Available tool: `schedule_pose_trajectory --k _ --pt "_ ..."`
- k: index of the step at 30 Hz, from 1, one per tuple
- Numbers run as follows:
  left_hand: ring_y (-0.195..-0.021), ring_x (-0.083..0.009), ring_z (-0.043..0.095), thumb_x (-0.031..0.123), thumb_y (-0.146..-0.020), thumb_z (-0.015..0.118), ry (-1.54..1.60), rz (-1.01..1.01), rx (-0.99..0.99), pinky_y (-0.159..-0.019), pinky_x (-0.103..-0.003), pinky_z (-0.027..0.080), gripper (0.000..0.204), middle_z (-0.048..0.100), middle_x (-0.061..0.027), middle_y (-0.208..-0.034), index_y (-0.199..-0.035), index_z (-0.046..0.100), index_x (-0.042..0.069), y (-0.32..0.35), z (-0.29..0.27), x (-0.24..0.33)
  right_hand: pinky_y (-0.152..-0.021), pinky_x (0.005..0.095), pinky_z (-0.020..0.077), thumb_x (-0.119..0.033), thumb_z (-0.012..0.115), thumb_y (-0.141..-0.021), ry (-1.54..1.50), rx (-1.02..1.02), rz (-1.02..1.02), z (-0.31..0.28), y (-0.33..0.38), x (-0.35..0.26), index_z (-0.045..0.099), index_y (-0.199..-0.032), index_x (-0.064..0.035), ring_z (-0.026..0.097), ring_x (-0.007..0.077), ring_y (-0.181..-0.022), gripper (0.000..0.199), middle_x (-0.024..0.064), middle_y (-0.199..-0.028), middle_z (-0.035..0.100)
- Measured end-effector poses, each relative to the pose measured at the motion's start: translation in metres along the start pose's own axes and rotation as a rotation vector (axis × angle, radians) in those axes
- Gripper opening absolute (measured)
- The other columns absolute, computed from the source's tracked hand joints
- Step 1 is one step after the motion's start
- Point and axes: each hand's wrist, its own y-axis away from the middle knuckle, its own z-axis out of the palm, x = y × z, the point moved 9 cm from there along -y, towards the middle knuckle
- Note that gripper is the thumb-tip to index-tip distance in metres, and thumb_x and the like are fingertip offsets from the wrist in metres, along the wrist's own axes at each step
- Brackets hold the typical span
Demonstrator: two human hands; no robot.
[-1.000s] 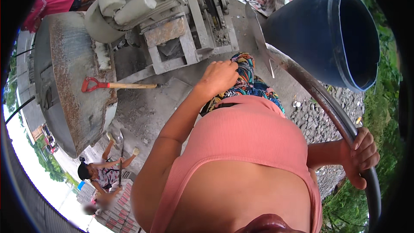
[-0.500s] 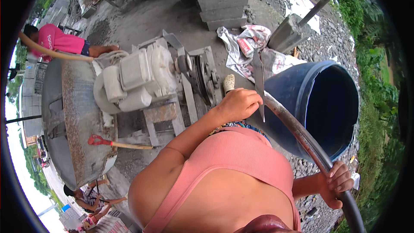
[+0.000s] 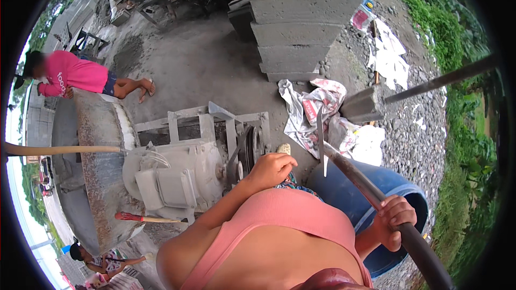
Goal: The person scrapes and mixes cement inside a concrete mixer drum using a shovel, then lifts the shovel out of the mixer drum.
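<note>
Outdoor yard, grey dusty concrete ground (image 3: 215, 70) with gravel and grass along the person's right; stacked concrete blocks (image 3: 301, 27) at the far side, torn paper sacks (image 3: 317, 107) beside them

Right hand (image 3: 395, 223) clenched around a long dark hose (image 3: 365, 185) that rises from the lower right and runs forward and left over the rim of a blue drum (image 3: 349, 201); water seems to fall from its far end, a thin pale streak, hard to be sure. Left hand (image 3: 271, 169) curled into a loose fist at the chest, close to the mixer's motor housing (image 3: 177, 174); whether it holds anything I cannot tell

Concrete mixer drum (image 3: 97, 166) to the left, a red-handled tool (image 3: 142, 217) lying against it. Another person in a pink shirt (image 3: 72, 75) bends behind the mixer

Risks as I judge them:
- hose held one-handed, far back from its tip; the end could swing off the blue drum and spill on the ground
- left hand near the belt wheel (image 3: 244, 153); if that drive runs, fingers or clothing could catch
- wet ground by the sacks could turn slippery
</note>
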Motion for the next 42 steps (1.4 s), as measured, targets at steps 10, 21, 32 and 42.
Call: schedule_pose_trajectory --k 10,21,32,42 --pt "-0.067 -0.0251 0.061 0.002 -0.078 0.054 -0.014 -0.153 0.319 -0.06 -0.033 0.048 0.012 0.062 -0.0111 -0.075 -0.085 0.063 0.004 0.012 -0.073 -0.034 -0.06 0.0344 0.0506 -0.02 0.069 -0.068 -0.18 -0.3 0.321 0.1 -0.08 0.144 0.053 -0.065 -0.0016 0.053 0.0178 -0.051 0.024 0.0078 -0.055 0.053" --pt "-0.066 -0.023 0.063 0.0 -0.08 0.051 0.051 -0.45 0.867 -0.057 -0.033 0.05 0.014 0.062 -0.0117 -0.075 -0.088 0.063 0.003 0.045 -0.129 -0.069 -0.06 0.0326 0.049 -0.019 0.068 -0.069 -0.279 -0.87 0.512 0.28 -0.114 0.27 0.052 -0.063 -0.0018 0.052 0.0156 -0.051 0.024 0.0075 -0.056 0.053" --pt "-0.059 -0.0214 0.06 -0.005 -0.082 0.046 -0.093 -0.412 1.152 -0.054 -0.029 0.044 0.019 0.062 -0.0125 -0.071 -0.09 0.062 0.001 -0.057 -0.192 -0.081 -0.06 0.0355 0.0506 -0.021 0.069 -0.063 -0.819 -1.142 0.519 0.355 -0.201 0.319 0.055 -0.061 -0.0018 0.055 0.0207 -0.053 0.024 0.0078 -0.055 0.054" --pt "-0.063 -0.0218 0.059 -0.004 -0.076 0.051 -0.251 -0.339 1.159 -0.057 -0.031 0.045 0.018 0.061 -0.0087 -0.069 -0.087 0.063 0.005 -0.132 -0.252 -0.073 -0.046 0.0266 0.0473 -0.037 0.07 -0.07 -1.038 -1.053 0.219 0.346 -0.28 0.308 0.048 -0.06 -0.008 0.048 0.0131 -0.04 0.037 0.0006 -0.046 0.048"
